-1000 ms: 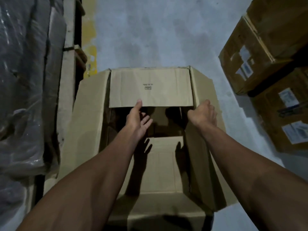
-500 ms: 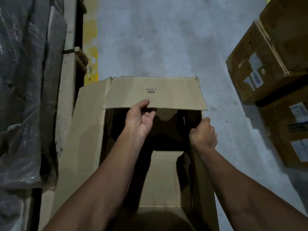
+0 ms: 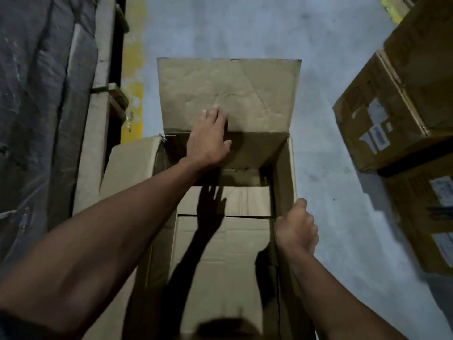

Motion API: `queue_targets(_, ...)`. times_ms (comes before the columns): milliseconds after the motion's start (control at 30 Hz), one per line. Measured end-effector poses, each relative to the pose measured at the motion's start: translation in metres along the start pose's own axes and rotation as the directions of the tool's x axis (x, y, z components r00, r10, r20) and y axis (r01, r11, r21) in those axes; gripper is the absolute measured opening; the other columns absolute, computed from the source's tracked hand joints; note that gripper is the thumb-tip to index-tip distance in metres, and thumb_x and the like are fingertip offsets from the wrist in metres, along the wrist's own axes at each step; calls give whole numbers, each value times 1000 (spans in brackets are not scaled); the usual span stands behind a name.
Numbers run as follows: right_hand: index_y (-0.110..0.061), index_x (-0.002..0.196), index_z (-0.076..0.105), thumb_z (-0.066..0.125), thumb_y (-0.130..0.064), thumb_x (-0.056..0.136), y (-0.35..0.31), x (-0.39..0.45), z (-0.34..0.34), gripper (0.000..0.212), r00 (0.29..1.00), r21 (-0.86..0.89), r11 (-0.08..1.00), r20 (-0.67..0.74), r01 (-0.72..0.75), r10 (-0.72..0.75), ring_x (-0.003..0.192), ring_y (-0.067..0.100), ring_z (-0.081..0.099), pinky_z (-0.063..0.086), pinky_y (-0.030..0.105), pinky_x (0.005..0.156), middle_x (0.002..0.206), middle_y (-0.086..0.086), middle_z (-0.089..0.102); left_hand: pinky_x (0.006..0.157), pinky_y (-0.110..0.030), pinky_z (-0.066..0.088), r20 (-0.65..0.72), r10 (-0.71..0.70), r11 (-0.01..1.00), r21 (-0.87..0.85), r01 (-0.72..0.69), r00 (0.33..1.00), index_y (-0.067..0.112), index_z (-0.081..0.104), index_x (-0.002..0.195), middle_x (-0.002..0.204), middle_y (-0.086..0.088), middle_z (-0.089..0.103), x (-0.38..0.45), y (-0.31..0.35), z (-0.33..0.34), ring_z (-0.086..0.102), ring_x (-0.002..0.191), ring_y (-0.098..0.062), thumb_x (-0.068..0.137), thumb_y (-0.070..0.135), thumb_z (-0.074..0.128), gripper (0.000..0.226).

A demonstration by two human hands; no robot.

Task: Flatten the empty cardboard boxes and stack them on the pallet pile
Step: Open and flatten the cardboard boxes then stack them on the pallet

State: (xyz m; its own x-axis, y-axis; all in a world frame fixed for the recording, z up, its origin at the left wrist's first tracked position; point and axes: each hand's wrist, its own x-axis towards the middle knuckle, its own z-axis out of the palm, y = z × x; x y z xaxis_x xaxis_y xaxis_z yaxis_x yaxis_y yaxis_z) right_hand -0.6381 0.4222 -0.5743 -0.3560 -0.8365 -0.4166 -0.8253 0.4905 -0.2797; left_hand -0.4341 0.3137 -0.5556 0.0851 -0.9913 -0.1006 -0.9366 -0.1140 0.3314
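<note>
Left hand [image 3: 208, 141]: fingers straight and spread, palm down, pressing flat on the far flap [image 3: 229, 94] near its fold line. Nothing gripped.

Right hand [image 3: 296, 229]: fingers curled over the top edge of the box's right wall [image 3: 284, 173], thumb up along the edge; it grips that wall at about mid-length.

Cardboard box [image 3: 220, 253]: open-topped, standing on the grey concrete floor [image 3: 245, 28] directly below the camera. Inside, bottom flaps closed, seam visible. Far flap folded outward, away from the person, creased. Left flap [image 3: 130, 173] also splayed outward.

Relative to the box: to its left, a wooden pallet edge [image 3: 100, 77] and, beyond that, a load wrapped in dark plastic film [image 3: 36, 106]; a yellow painted floor stripe [image 3: 133, 77] lies between pallet and box. To its right, well apart, stacked sealed cartons [image 3: 397, 114] with white labels.
</note>
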Motion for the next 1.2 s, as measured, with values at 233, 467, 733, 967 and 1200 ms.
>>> queue_targets(233, -10, 125, 43, 55, -8, 97, -2, 1, 5, 31, 1000, -23, 1000, 0, 2, -2, 89, 30, 59, 37, 32, 67, 112, 15, 64, 118, -42, 20, 91, 108, 960, 249, -127, 990, 12, 22, 154, 161, -16, 22, 19, -19, 29, 22, 147, -34, 101, 28, 50, 62)
queue_targets(467, -11, 126, 42, 58, -10, 96, -2, 3, 9, 34, 1000, -29, 1000, -13, -7, 6, 83, 24, 57, 41, 33, 65, 109, 12, 65, 90, -43, 43, 179, 66, 944, 307, -119, 982, 13, 49, 128, 123, -14, 59, 30, -14, 25, 54, 111, -35, 94, 11, 56, 35)
queue_targets(733, -8, 123, 44, 61, -9, 95, 1, 4, 11, 33, 998, -39, 999, -60, 25, -27, 75, 20, 46, 40, 33, 62, 104, 14, 65, 116, -45, 24, 179, 64, 965, 241, -107, 982, 14, 30, 148, 155, -13, 32, 18, -15, 29, 30, 142, -33, 100, 39, 51, 58)
queue_targets(967, -8, 126, 43, 58, -9, 96, 2, 3, 5, 33, 1000, -58, 998, -18, 15, -16, 81, 24, 52, 38, 33, 65, 111, 14, 64, 122, -44, 15, 161, -11, 994, 105, -6, 987, 10, 21, 156, 164, -11, 18, -40, -18, 7, 15, 151, -28, 100, 36, 50, 67)
queue_targets(1200, -11, 136, 42, 55, -10, 97, 19, -19, -15, 41, 997, -126, 992, 74, 3, 6, 113, 34, 59, 48, 41, 87, 127, 15, 59, 121, -41, 14, 137, -177, 973, 173, 152, 975, 11, 23, 156, 165, -9, 17, -150, -44, -4, 14, 151, -28, 101, 36, 45, 64)
